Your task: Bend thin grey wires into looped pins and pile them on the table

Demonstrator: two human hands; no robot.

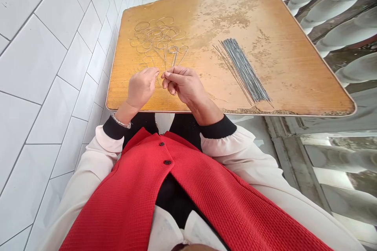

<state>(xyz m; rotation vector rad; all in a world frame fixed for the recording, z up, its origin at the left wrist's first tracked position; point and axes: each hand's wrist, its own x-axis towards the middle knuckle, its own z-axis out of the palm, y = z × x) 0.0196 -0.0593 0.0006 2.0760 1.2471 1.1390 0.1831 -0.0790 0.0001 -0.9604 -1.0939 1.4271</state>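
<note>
The left hand (140, 88) and the right hand (184, 85) are held together over the near edge of a wooden table (282, 47), its orange finish worn in patches. The fingers of the right hand (172, 75) are found closed in a pinch on what is taken to be a thin wire stem (161, 81), though the wire is too fine for this to be confirmed. The fingers of the left hand (153, 73) are curled toward that pinch; whether they grip anything cannot be told.

A tangle of looped wires (157, 38) is lying on the table directly far of the fingers, with its stems running roughly near-far and converging toward them. Both hands are about equally near it. A bundle of straight wires (244, 70) is laid to the right, its long axis slanting from far left to near right, and the right hand is the nearer to it. A metal bracelet (120, 121) is worn on the left wrist. A red waistcoat (129, 192) is visible below, and white tiles (44, 86) are seen left of the table.
</note>
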